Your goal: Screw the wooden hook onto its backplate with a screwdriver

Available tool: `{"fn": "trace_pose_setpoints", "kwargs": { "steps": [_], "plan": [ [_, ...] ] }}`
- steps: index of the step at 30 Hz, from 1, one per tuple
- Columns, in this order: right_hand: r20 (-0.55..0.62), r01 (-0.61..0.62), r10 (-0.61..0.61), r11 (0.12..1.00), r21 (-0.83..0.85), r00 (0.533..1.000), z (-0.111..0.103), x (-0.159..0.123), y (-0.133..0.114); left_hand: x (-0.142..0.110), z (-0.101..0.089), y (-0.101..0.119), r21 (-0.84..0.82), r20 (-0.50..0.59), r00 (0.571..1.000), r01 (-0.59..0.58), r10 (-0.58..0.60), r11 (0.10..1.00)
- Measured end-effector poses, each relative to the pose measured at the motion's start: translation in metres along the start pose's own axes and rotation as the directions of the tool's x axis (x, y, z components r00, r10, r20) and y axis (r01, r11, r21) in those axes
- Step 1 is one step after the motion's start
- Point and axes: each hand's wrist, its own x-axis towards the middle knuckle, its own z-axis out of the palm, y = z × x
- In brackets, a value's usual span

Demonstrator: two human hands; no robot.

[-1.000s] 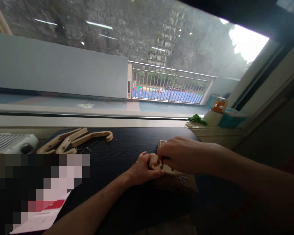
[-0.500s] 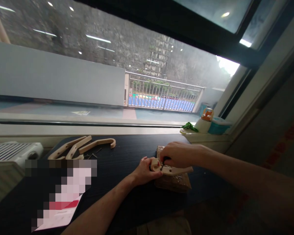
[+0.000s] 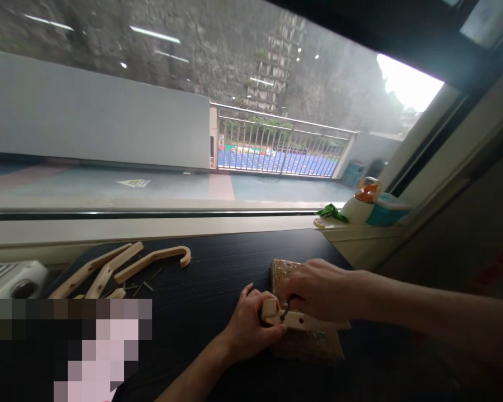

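Note:
A pale wooden hook (image 3: 292, 320) with dark holes lies across a brown, tape-wrapped block (image 3: 308, 347). My left hand (image 3: 248, 321) is closed round its curled end, with the thumb along the near side. My right hand (image 3: 322, 291) reaches over from the right, its fingers pinched on a thin dark metal tool (image 3: 286, 307). The tool's lower end stands at a hole near the curl. My fingers hide its upper part, so its exact kind does not show.
More wooden hook pieces (image 3: 151, 262) lie at the table's (image 3: 218, 251) back left, beside several thin metal pins or screws (image 3: 156, 274). On the windowsill are a green cloth (image 3: 331, 211), a white and orange container (image 3: 358, 209) and a teal box (image 3: 388, 211). Pixelation covers the lower left.
The whole view has shifted, so the hands, hook and block appear lower and slightly further right. Both hands keep their hold, the tool still at the same hole.

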Motion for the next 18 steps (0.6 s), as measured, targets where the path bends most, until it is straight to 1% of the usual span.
{"fn": "trace_pose_setpoints", "kwargs": {
  "steps": [2,4,7,9,11,13,15,16,18],
  "plan": [
    [0.009,-0.033,0.033,0.999,0.016,0.999,-0.003,-0.002,0.002,0.001,-0.001,0.002,-0.001,-0.003,1.000,-0.006,0.006,1.000],
    [0.046,-0.003,0.005,0.999,-0.038,0.999,-0.007,-0.001,0.002,0.001,-0.002,0.003,-0.004,-0.007,1.000,-0.009,0.009,1.000],
    [0.104,0.121,-0.103,0.977,-0.175,0.989,-0.006,0.002,0.000,0.001,-0.002,0.004,0.005,-0.012,1.000,-0.014,0.014,1.000],
    [0.085,0.232,-0.218,0.940,-0.251,0.972,0.000,0.004,-0.002,0.000,-0.002,0.004,0.008,-0.006,1.000,-0.020,0.020,1.000],
    [0.061,0.336,-0.332,0.900,-0.279,0.941,0.008,0.004,-0.006,-0.001,-0.002,0.005,0.007,0.001,1.000,-0.026,0.026,1.000],
    [0.066,0.385,-0.381,0.887,-0.255,0.922,0.015,0.005,-0.009,-0.001,-0.002,0.005,0.007,0.005,1.000,-0.026,0.026,1.000],
    [0.071,0.363,-0.356,0.910,-0.201,0.932,0.018,0.006,-0.010,-0.001,-0.002,0.005,0.008,0.008,1.000,-0.022,0.021,1.000],
    [0.068,0.330,-0.323,0.930,-0.164,0.944,0.017,0.008,-0.010,-0.001,-0.002,0.004,0.009,0.008,1.000,-0.019,0.019,1.000],
    [0.099,0.233,-0.225,0.969,-0.079,0.969,0.011,0.010,-0.007,-0.001,-0.001,0.003,0.012,0.011,1.000,-0.017,0.017,1.000]
  ]
}}
